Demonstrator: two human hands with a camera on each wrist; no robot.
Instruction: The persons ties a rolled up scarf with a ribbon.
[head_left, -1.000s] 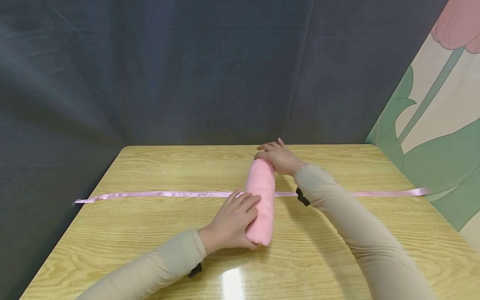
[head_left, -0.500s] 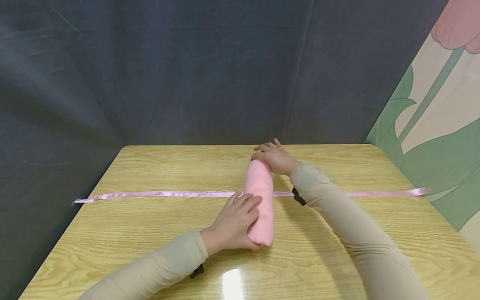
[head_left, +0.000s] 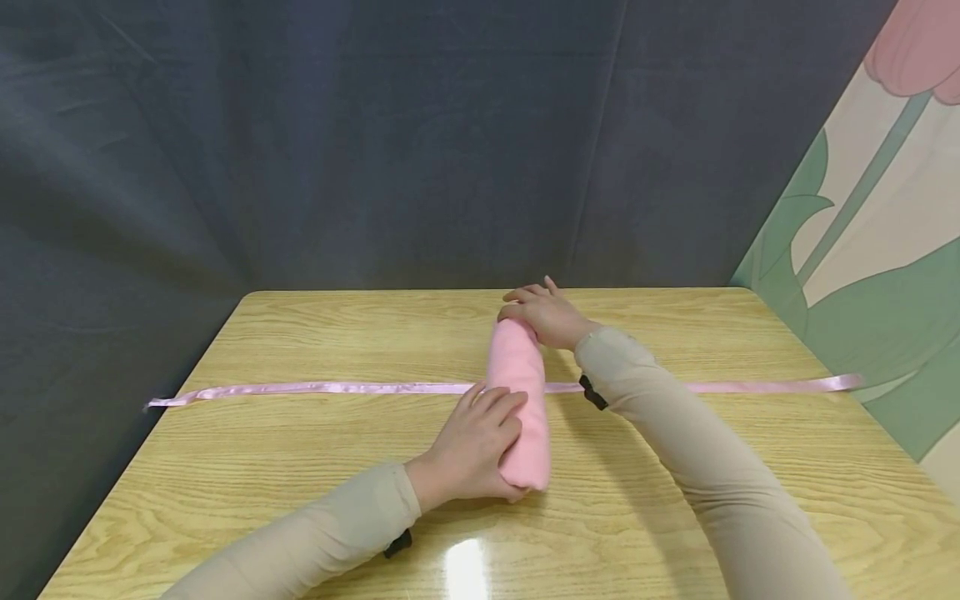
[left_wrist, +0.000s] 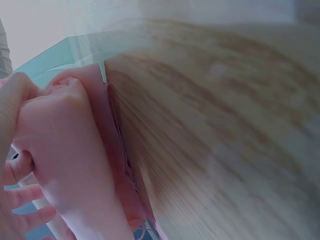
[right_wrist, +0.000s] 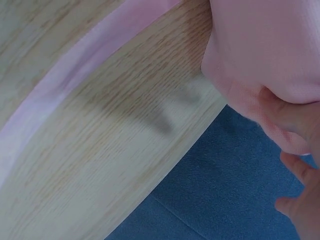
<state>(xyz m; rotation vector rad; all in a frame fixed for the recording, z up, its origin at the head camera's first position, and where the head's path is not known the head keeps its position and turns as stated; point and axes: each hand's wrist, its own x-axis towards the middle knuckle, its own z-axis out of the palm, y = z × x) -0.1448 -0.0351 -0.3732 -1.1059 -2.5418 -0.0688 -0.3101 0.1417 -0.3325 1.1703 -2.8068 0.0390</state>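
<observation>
A rolled pink cloth (head_left: 520, 375) lies lengthwise across a pink satin ribbon (head_left: 300, 388), near the middle of the table in the head view. My left hand (head_left: 471, 446) grips its near end from the left, fingers bent over the top and thumb low by the end. At the far end my right hand (head_left: 551, 318) holds the roll. In the right wrist view, one finger of the right hand (right_wrist: 300, 125) presses into the end of the pink cloth (right_wrist: 265, 45). The left wrist view shows the left hand (left_wrist: 12, 115) against the roll (left_wrist: 70, 150). The ribbon's stretch under the cloth is hidden.
The wood-grain table (head_left: 300, 467) bears the ribbon stretched from side to side. Its left tip hangs past the left edge; its right tip reaches the right edge. A dark curtain (head_left: 420, 150) hangs behind, and a flower-patterned wall (head_left: 885, 275) stands at the right.
The far end of the roll has shifted slightly left along with my right hand. My left hand has edged slightly right at the near end. The ribbon lies as before.
</observation>
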